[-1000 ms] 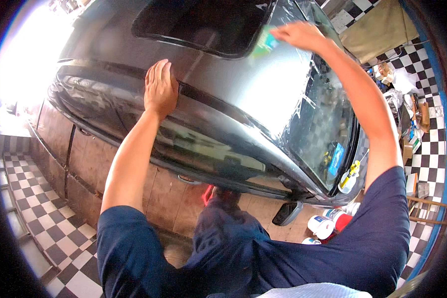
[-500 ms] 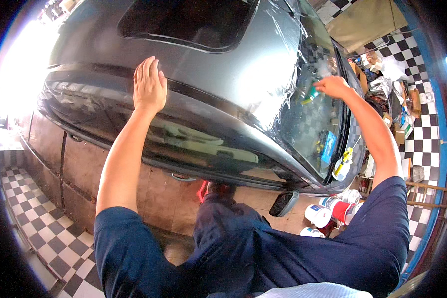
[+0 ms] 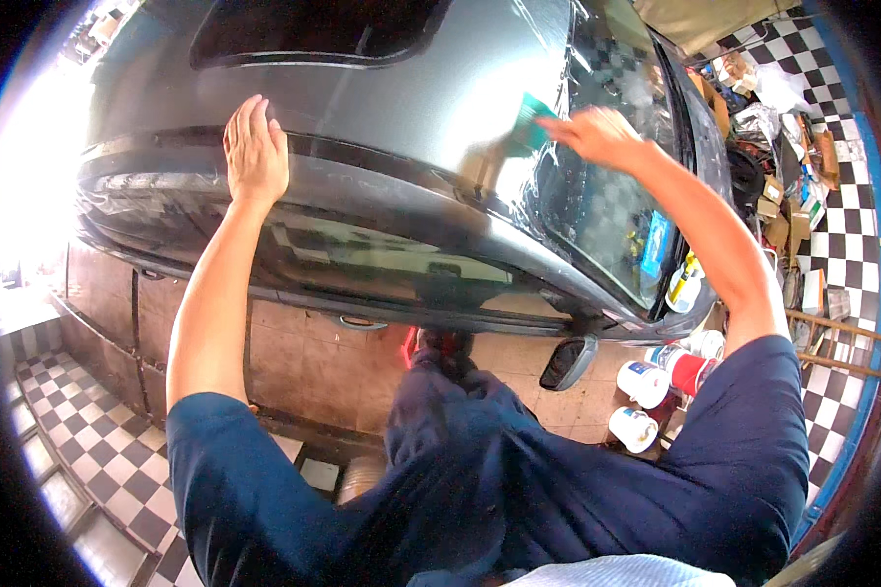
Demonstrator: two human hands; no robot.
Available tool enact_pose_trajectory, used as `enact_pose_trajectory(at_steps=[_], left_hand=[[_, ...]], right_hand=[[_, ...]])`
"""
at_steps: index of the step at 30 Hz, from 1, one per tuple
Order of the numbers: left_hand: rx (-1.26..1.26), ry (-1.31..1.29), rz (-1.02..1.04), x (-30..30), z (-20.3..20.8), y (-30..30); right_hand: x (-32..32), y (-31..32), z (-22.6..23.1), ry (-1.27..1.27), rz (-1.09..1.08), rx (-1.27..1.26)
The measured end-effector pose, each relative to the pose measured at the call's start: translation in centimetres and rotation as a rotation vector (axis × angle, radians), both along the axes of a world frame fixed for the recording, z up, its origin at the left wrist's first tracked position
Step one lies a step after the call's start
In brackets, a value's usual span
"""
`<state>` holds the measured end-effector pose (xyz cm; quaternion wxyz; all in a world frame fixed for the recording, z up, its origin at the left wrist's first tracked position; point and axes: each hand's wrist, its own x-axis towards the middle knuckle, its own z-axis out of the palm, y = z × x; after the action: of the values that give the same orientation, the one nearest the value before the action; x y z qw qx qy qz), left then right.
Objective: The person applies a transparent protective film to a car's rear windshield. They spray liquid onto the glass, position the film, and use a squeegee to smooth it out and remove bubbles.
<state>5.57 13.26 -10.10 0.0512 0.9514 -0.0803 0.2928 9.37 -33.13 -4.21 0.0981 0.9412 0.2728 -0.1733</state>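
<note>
Since half a second ago, right hand (image 3: 602, 135) swung back toward 10 o'clock, gripping green squeegee (image 3: 529, 122) (blurred) at windshield's (image 3: 607, 205) top edge, blade pointing 10 o'clock. Left hand (image 3: 255, 152) flat, fingers spread, on roof (image 3: 401, 98).

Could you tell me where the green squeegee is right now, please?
In the head view, the green squeegee is in the right hand, pressed on the car roof near the windscreen's top edge.

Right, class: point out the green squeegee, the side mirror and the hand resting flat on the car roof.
green squeegee (image 3: 527, 125), head view, on its blade.
side mirror (image 3: 567, 363), head view, on its dark housing.
left hand (image 3: 255, 149), head view, on its back.
</note>
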Motion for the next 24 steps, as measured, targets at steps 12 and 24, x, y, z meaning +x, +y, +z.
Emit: enact_pose_trajectory(at_steps=[12,24], left_hand=[[0.03,0.009,0.028,-0.4,0.3,0.6],[-0.02,0.031,0.016,-0.5,0.6,-0.6]], right_hand=[[2.3,3.1,4.7,-0.125,0.019,0.351],[2.7,-13.7,1.4,0.001,-0.234,-0.124]])
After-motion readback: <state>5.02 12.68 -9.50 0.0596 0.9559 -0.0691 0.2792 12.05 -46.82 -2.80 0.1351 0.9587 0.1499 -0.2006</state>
